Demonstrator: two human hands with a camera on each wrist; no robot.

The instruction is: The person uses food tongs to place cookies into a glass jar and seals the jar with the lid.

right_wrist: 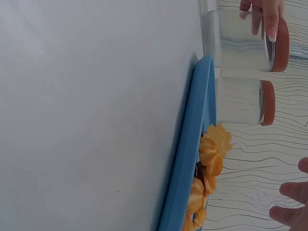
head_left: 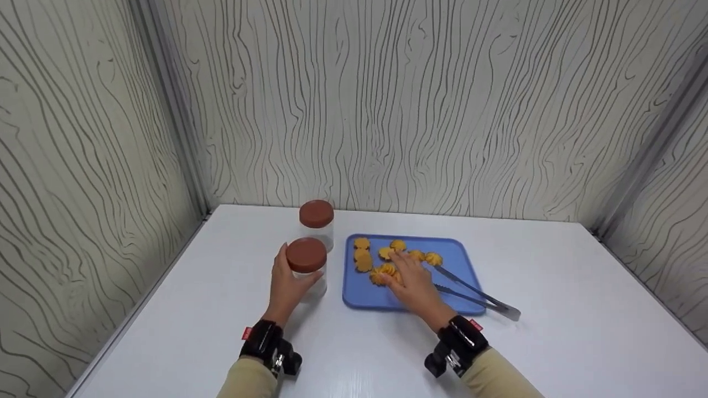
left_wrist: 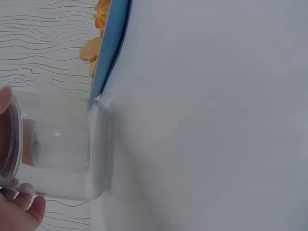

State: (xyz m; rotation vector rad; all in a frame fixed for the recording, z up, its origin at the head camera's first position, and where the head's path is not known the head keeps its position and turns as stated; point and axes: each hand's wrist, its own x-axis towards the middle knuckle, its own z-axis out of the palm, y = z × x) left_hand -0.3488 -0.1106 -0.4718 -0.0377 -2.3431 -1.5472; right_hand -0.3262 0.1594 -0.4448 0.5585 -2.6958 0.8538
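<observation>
Your left hand [head_left: 287, 287] grasps the near jar [head_left: 306, 266]; your right hand [head_left: 412, 282], fingers relaxed, rests over cookies [head_left: 383, 271] on the tray [head_left: 459, 260], beside tongs [head_left: 478, 296].

Light: bright, even overhead light is washing the white table [head_left: 553, 309].
Shadows: lying soft and faint.
Focus: wrist views are blurring close up.

Beige sleeves, black wrist-mounted cameras, red tags
</observation>
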